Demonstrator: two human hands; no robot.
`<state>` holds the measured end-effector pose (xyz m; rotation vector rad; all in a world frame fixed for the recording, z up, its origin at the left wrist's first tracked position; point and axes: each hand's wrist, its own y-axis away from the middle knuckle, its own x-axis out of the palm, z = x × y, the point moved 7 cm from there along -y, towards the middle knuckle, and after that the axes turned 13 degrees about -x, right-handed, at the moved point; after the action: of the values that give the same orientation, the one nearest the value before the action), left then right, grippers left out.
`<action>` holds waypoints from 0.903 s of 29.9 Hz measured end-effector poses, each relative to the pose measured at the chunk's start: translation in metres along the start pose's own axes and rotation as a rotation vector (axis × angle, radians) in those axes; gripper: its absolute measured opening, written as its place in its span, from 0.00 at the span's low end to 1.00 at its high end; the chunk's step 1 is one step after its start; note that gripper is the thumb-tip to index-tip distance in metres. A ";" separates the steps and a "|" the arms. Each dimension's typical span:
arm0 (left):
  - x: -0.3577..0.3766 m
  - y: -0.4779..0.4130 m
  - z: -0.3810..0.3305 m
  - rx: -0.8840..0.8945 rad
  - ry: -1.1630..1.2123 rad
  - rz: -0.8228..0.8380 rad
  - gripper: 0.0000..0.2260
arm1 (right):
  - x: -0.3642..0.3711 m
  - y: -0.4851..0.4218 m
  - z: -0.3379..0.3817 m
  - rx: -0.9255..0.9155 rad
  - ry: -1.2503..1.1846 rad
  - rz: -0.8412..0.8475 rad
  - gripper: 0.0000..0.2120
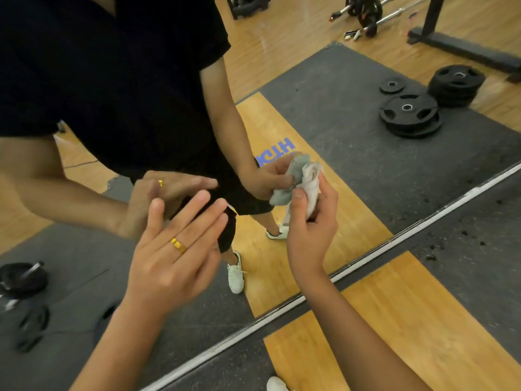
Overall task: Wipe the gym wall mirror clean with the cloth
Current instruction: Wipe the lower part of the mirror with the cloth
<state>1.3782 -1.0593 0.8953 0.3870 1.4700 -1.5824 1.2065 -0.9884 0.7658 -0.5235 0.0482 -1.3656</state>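
Observation:
The gym wall mirror (pixel 324 88) fills most of the view, its metal bottom edge running diagonally from lower left to upper right. My right hand (pixel 311 230) grips a bunched grey-white cloth (pixel 310 187) close to the glass, and the cloth's reflection meets it there. My left hand (pixel 174 249), with a gold ring, is held flat with straight fingers in front of the mirror, holding nothing. I cannot tell whether it touches the glass. The mirror shows my reflection in a black shirt and shorts.
Reflected in the mirror are stacks of black weight plates (pixel 408 115), a loaded barbell (pixel 366 12) and a rack base (pixel 462 49). Below the mirror lies a platform of wood and grey rubber matting (pixel 423 320). My white shoe (pixel 276 384) shows at the bottom.

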 end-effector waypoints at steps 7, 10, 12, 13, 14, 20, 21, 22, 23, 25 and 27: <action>-0.038 0.028 0.044 -0.009 -0.056 0.009 0.16 | 0.008 0.012 0.004 0.046 0.028 -0.135 0.17; -0.054 0.041 0.065 0.004 -0.030 -0.006 0.16 | 0.022 0.034 0.014 0.071 0.048 -0.199 0.17; -0.059 0.046 0.075 0.031 -0.011 -0.023 0.17 | 0.044 0.066 0.029 0.038 0.033 -0.109 0.17; -0.058 0.047 0.077 0.061 -0.024 -0.030 0.17 | 0.059 0.086 0.039 -0.007 0.016 -0.022 0.17; -0.056 0.049 0.078 0.093 -0.049 -0.045 0.17 | 0.074 0.107 0.048 -0.070 0.013 0.077 0.17; -0.050 0.051 0.074 0.152 -0.123 -0.131 0.17 | 0.084 0.143 0.044 -0.198 0.120 0.126 0.18; -0.051 0.051 0.074 0.158 -0.122 -0.139 0.17 | 0.073 0.133 0.033 -0.094 0.135 0.013 0.16; -0.052 0.051 0.074 0.159 -0.123 -0.147 0.17 | 0.062 0.124 0.021 0.006 0.134 -0.102 0.14; -0.052 0.051 0.074 0.159 -0.123 -0.156 0.17 | 0.054 0.117 0.012 0.074 0.130 -0.199 0.13; -0.053 0.052 0.074 0.160 -0.128 -0.167 0.17 | 0.052 0.117 0.010 0.100 0.143 -0.290 0.14; -0.052 0.051 0.074 0.162 -0.134 -0.177 0.16 | 0.072 0.140 0.018 0.053 0.138 -0.259 0.16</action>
<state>1.4711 -1.0996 0.9199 0.2423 1.3069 -1.8388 1.3574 -1.0352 0.7473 -0.4002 0.0578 -1.6513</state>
